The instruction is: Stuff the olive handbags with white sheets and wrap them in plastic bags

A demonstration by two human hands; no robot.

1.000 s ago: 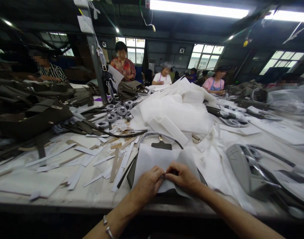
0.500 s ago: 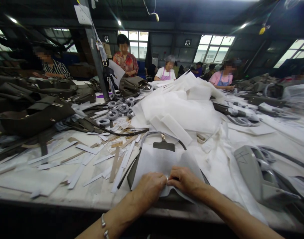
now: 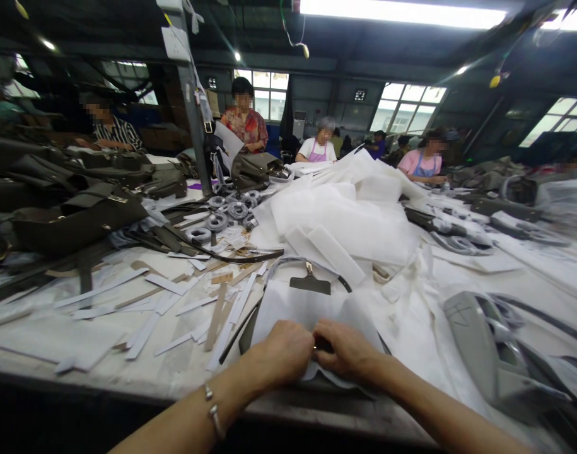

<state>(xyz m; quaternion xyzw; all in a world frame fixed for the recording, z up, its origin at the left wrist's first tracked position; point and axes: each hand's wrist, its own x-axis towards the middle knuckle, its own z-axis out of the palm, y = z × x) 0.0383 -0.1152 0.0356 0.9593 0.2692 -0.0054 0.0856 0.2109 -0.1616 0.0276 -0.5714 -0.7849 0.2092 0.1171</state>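
A dark olive handbag (image 3: 247, 337) lies at the table's front edge, largely covered by a white foam sheet (image 3: 292, 306). Above the sheet's top edge show a dark tag (image 3: 310, 285) and the wrapped handle (image 3: 288, 260). My left hand (image 3: 285, 350) is closed in a fist over the middle of the sheet. Beside it my right hand (image 3: 342, 350) curls in a pinch, thumb and forefinger meeting the left fingers. A tiny shiny spot shows between them, too small to name. What the fingertips grip is hidden.
Behind the bag rises a pile of white foam sheets (image 3: 340, 208). Paper and card strips (image 3: 149, 318) litter the left, with wrapped strap coils (image 3: 217, 222) beyond. Dark bags (image 3: 75, 214) are heaped far left; a grey bag (image 3: 477, 340) lies right. Several co-workers sit or stand behind.
The view has tilted up slightly. My left hand has rolled over into a tighter fist, and the fingers of my right hand have curled more, still at the same spot on the sheet.
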